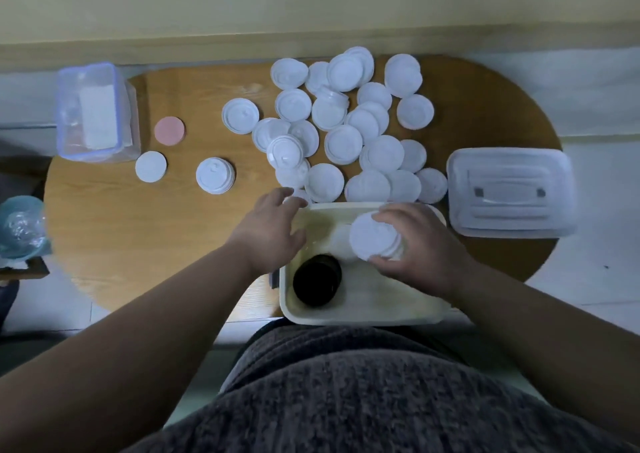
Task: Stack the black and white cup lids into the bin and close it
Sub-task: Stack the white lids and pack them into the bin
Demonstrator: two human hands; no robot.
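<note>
A cream bin (pixel 367 314) sits at the table's near edge. Inside it lies a stack of black lids (pixel 317 284) at the left, with a white stack (pixel 341 244) behind it. My right hand (pixel 419 248) grips a stack of white lids (pixel 375 241) over the bin's middle. My left hand (pixel 272 230) hovers open above the bin's far left corner, fingers spread toward the loose lids. Many loose white lids (pixel 349 120) lie scattered across the far half of the table. The bin's translucent cover (pixel 510 192) lies flat to the right.
A clear box with a blue rim (pixel 95 113) stands at the far left. A pink disc (pixel 169 131), a white disc (pixel 151 166) and a small white lid stack (pixel 214 175) lie near it. The wooden table (pixel 138 230) has rounded ends; a blue bowl (pixel 20 227) sits beyond its left edge.
</note>
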